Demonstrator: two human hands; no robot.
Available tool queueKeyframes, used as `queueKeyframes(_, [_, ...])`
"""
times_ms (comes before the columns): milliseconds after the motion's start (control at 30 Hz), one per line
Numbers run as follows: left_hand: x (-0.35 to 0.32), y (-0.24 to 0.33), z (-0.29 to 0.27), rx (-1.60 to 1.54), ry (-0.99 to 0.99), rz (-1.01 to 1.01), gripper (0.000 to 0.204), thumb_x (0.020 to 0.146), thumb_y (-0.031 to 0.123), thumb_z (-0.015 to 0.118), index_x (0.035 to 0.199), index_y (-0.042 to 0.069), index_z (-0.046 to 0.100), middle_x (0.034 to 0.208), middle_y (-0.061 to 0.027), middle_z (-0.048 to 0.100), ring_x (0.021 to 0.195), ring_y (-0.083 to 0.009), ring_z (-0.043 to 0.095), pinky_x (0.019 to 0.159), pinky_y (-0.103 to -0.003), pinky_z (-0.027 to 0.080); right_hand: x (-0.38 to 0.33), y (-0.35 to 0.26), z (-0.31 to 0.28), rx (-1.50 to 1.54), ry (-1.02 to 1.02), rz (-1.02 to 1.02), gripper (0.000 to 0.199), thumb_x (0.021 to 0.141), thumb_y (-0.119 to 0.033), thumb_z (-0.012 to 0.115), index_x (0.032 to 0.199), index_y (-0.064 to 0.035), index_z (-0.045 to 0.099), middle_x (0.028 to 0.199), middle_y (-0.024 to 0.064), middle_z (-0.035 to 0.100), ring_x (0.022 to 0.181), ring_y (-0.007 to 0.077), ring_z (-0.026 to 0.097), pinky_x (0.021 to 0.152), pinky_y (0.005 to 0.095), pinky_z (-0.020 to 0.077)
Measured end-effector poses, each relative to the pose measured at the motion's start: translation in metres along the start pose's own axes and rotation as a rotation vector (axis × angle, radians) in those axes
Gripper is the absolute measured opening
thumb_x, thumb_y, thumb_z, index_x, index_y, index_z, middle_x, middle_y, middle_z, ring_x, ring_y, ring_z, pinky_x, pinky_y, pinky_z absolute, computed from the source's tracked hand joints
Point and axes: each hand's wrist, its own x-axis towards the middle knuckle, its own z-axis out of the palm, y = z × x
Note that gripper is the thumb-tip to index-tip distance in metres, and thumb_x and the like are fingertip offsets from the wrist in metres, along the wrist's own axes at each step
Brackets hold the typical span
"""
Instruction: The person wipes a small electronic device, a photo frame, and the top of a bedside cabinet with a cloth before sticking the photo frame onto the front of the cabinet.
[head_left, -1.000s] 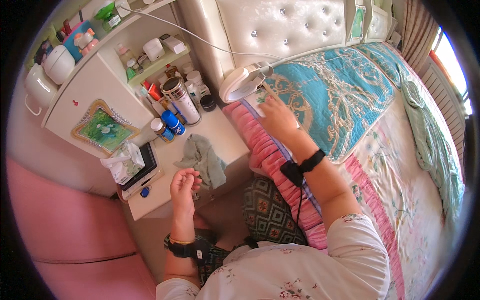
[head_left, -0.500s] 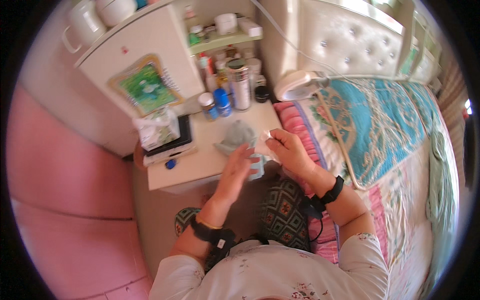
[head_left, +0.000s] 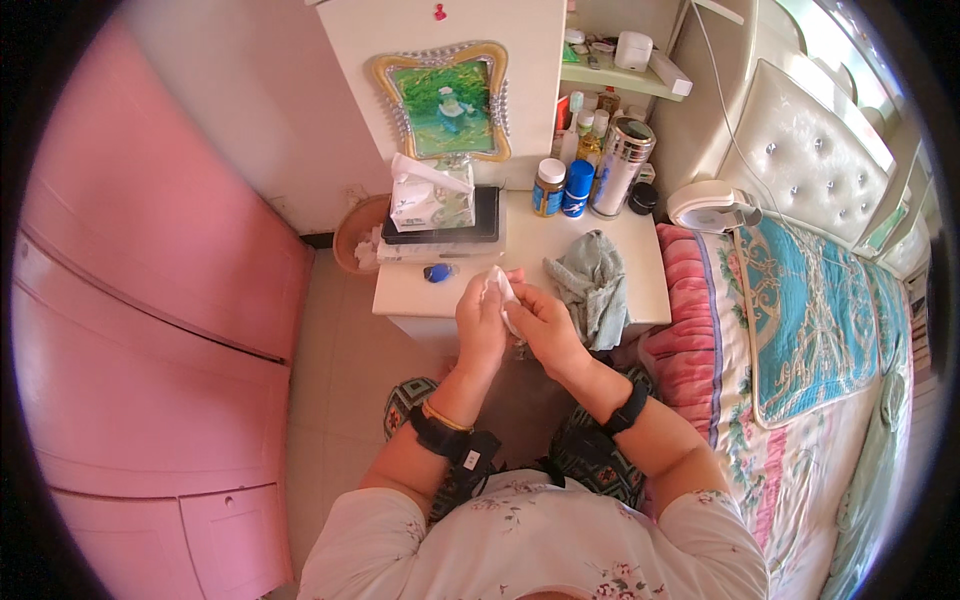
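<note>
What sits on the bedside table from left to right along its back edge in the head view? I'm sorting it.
Tissue box → brown jar with white lid → blue bottle → steel flask → small black jar.

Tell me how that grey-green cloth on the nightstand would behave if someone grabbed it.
The grey-green cloth lies crumpled in soft folds, so it would likely hang limp. It looks thin, probably light. One end droops over the nightstand edge, so a tug might slide it off.

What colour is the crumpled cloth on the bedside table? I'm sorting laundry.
Pale grey-green, seen in the head view: the cloth beside the right hand.
</note>
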Motion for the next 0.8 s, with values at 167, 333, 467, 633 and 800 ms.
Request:
queueKeyframes(167, [-0.003,0.012,-0.015,0.155,0.067,0.031,0.025,0.092,0.015,0.037,0.098,-0.004,0.053,0.098,-0.0129,0.06,0.084,-0.0162,0.057,0.073,-0.026,0.046,0.006,-0.012,0.008,-0.086,0.027,0.236,0.021,0.087,-0.02,0.052,0.093,-0.0011,0.057,0.074,-0.0018,0.052,0.056,0.0044,0.046,0.045,0.0194,0.0357])
queueKeyframes(333, [0.009,-0.006,-0.042,-0.206,0.158,-0.122,0.028,0.093,0.022,0.037,0.102,0.001,0.053,0.097,-0.0098,0.059,0.081,-0.0164,0.057,0.068,-0.026,0.046,0.031,-0.029,-0.002,-0.35,0.149,0.134,0.02,0.087,-0.022,0.052,0.091,-0.0033,0.058,0.071,-0.0027,0.051,0.056,0.0035,0.046,0.043,0.0178,0.0332])
queueKeyframes(467, [0.007,0.012,-0.061,-0.171,0.199,-0.12,0.029,0.092,0.028,0.041,0.106,0.005,0.05,0.103,-0.0102,0.057,0.08,-0.017,0.056,0.068,-0.028,0.044,0.068,-0.054,-0.013,-0.356,0.199,-0.059,0.019,0.084,-0.02,0.054,0.091,-0.0033,0.059,0.072,-0.0021,0.052,0.06,0.0045,0.047,0.049,0.0203,0.0367])
queueKeyframes(633, [0.005,0.011,-0.085,-0.109,0.16,-0.111,0.015,0.089,0.015,0.045,0.1,0.007,0.052,0.099,-0.005,0.058,0.08,-0.0134,0.055,0.067,-0.026,0.043,0.115,-0.069,-0.022,-0.776,0.323,-0.357,0.016,0.077,-0.013,0.057,0.088,-0.0032,0.061,0.078,0.0109,0.06,0.069,0.0221,0.057,0.062,0.0314,0.0451])
queueKeyframes(800, [0.008,0.013,-0.095,-0.108,0.183,-0.106,0.013,0.087,0.012,0.047,0.097,0.007,0.052,0.096,-0.0052,0.058,0.079,-0.0143,0.055,0.067,-0.027,0.043,0.161,-0.077,0.0,-0.956,0.444,-0.679,0.011,0.073,-0.011,0.057,0.08,-0.0128,0.065,0.083,0.01,0.057,0.077,0.0298,0.057,0.068,0.0376,0.0462])
